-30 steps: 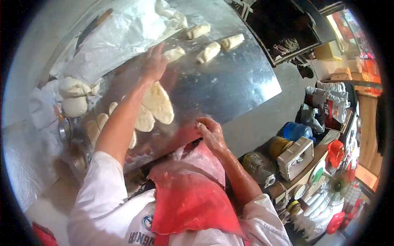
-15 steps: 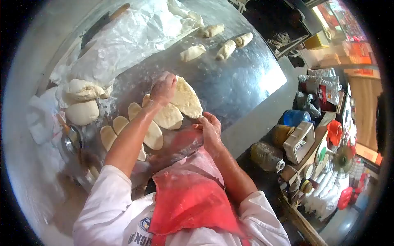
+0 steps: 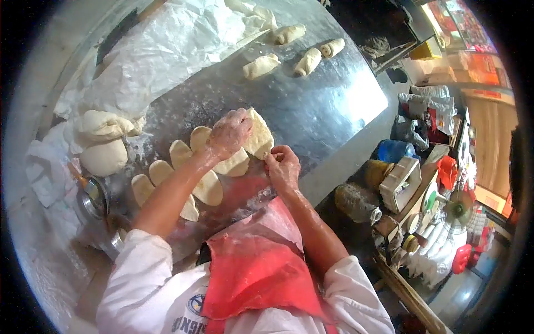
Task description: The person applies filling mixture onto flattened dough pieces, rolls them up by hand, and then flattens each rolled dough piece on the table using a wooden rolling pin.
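Dough sheet, one, left fingers curled shut against it, right fingers pinching corner, four rolls

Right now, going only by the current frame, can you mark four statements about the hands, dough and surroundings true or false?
1. The right hand touches a flat, pale dough piece. True.
2. Only two rolled, pale dough cylinders lie on the shiny grey metal table. False: four do.
3. A translucent blue plastic jug stands on the table. False: it is off the table, to the right.
4. The person wears a red apron. True.
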Demonstrator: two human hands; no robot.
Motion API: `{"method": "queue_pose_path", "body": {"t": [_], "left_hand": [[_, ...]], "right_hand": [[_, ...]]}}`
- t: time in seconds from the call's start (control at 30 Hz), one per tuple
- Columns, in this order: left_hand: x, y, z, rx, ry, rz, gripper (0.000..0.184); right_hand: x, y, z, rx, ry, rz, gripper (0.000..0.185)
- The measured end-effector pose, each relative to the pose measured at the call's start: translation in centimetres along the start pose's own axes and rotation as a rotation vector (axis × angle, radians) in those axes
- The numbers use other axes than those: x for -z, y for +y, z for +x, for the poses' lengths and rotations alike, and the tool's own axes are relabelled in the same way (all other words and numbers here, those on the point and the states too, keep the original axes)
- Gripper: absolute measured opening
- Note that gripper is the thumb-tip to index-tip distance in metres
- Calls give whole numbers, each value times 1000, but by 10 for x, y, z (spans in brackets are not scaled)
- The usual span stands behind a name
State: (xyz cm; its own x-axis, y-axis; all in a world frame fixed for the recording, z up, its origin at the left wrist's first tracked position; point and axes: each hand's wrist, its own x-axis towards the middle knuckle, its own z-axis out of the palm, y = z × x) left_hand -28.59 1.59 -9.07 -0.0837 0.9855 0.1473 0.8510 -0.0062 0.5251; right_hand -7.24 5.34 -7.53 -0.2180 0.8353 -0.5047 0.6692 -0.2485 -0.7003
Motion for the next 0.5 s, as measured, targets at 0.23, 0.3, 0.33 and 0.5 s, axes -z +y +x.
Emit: {"method": "queue_pose_path", "body": {"t": [0.23,0.3,0.33,0.5], "left_hand": [[26,-9,14,370,-108,-209,31],[13,4,5,351,-167,-202,29],[-4,9,-8,124,-112,-116,27],[-6,15,-11,-222,-108,-1,23]], "right_hand": [[4,0,10,-136,-59,211,18],[9,0,5,-127,-60,270,15],[10,2,2,-116,-62,320,12],[8,25,-7,-138,7,416,8]]}}
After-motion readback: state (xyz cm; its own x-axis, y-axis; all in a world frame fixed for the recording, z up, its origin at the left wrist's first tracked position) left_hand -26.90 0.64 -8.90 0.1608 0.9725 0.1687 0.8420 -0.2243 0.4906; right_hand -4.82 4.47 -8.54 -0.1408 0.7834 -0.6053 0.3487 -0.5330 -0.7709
